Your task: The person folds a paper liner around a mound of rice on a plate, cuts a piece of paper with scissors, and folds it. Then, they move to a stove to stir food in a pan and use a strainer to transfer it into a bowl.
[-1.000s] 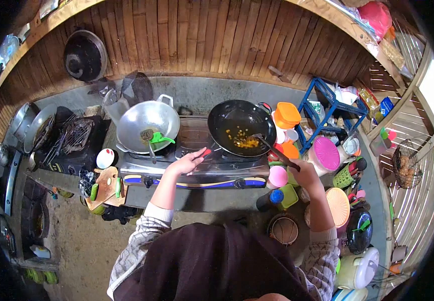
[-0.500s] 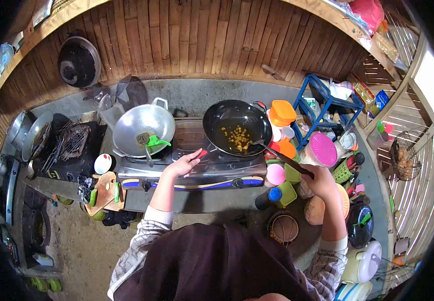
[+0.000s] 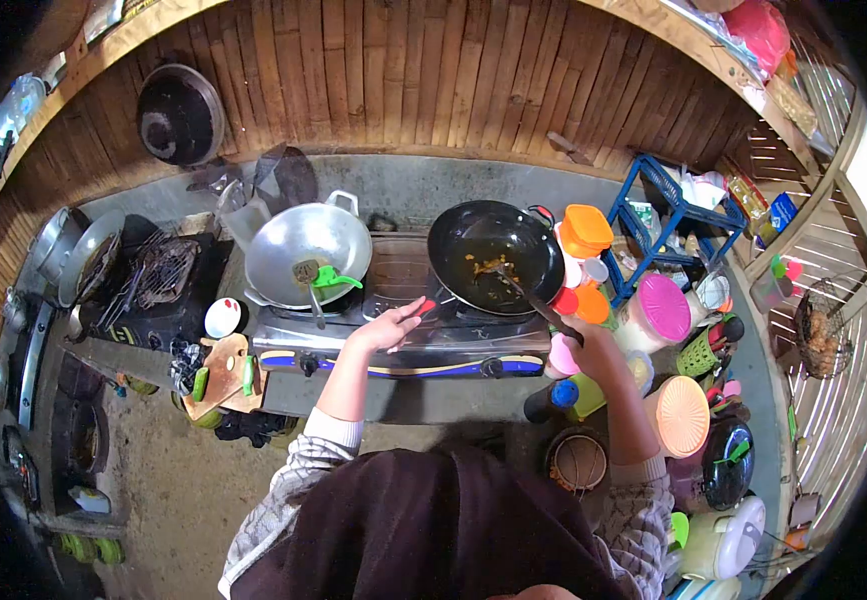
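A black wok (image 3: 468,235) with a little oil sits on the right side of the gas stove (image 3: 393,362). Small browned bits of food (image 3: 488,263) lie in the oil. My left hand (image 3: 390,328) is closed on the wok's red-tipped near handle (image 3: 426,308). The fingers of my right hand (image 3: 596,350) wrap round the long dark handle of a spatula (image 3: 541,308), whose blade is down among the food bits. To the left stands a silver wok (image 3: 288,235), holding a ladle (image 3: 307,272) and a bright green-handled utensil (image 3: 331,279).
Lidded tubs, including a pink-lidded one (image 3: 665,308) and an orange one (image 3: 585,230), crowd the right side below a blue rack (image 3: 658,200). A cutting board (image 3: 225,377) with green vegetables lies at left, beside a charred grill (image 3: 168,270).
My right hand has brought the spatula inward and to the left, from the wok's edge into the food, which looks more scattered. My left hand stays on the handle. The view has shifted slightly.
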`<action>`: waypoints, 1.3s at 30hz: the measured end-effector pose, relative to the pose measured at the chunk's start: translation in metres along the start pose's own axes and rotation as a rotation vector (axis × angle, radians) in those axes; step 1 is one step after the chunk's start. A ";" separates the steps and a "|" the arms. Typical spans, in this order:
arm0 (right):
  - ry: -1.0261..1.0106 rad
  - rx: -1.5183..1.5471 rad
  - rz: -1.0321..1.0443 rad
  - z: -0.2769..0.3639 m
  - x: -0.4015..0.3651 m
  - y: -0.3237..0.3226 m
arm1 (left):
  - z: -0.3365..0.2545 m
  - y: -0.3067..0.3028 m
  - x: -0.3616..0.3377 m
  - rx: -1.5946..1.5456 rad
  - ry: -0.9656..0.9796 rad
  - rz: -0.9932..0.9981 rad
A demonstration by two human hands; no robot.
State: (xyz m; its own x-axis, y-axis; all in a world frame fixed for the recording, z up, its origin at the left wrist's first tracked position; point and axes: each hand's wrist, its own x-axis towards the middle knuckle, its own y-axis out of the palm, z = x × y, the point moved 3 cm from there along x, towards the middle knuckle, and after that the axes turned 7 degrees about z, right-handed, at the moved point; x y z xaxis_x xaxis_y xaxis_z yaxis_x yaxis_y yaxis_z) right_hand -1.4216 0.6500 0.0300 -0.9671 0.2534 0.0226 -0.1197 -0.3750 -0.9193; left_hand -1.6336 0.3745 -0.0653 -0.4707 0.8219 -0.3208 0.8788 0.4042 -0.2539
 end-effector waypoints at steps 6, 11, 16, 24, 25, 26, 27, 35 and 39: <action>-0.093 0.027 -0.100 0.014 0.038 0.019 | -0.004 0.003 -0.003 0.037 0.018 -0.039; 0.019 0.046 -0.114 0.016 0.059 0.026 | -0.003 0.004 -0.002 0.039 -0.002 -0.037; 0.021 0.051 -0.194 0.004 0.066 0.025 | 0.007 0.002 0.006 0.077 0.014 -0.038; 0.092 -0.031 -0.229 -0.006 0.050 0.024 | 0.005 0.002 0.004 0.072 -0.003 -0.043; 0.092 -0.051 -0.219 -0.007 0.045 0.020 | 0.006 0.002 0.004 0.060 -0.006 -0.045; 0.093 -0.072 -0.208 -0.008 0.039 0.017 | 0.007 0.002 0.005 0.060 -0.005 -0.043; 0.096 -0.072 -0.209 -0.011 0.033 0.014 | 0.008 0.002 0.005 0.055 -0.004 -0.047; 0.014 -0.102 -0.168 -0.014 -0.023 -0.025 | -0.002 0.005 0.000 0.021 -0.044 -0.062; 0.039 -0.119 -0.090 -0.005 -0.044 -0.045 | -0.003 0.005 0.000 0.036 -0.046 -0.071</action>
State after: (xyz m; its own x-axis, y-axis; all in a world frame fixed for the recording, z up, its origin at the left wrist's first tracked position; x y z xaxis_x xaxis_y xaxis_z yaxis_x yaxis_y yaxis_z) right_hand -1.3727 0.6604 0.0688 -0.9439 0.3166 0.0942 -0.1762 -0.2413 -0.9543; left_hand -1.6287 0.3775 -0.0634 -0.5355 0.7721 -0.3423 0.8401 0.4454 -0.3096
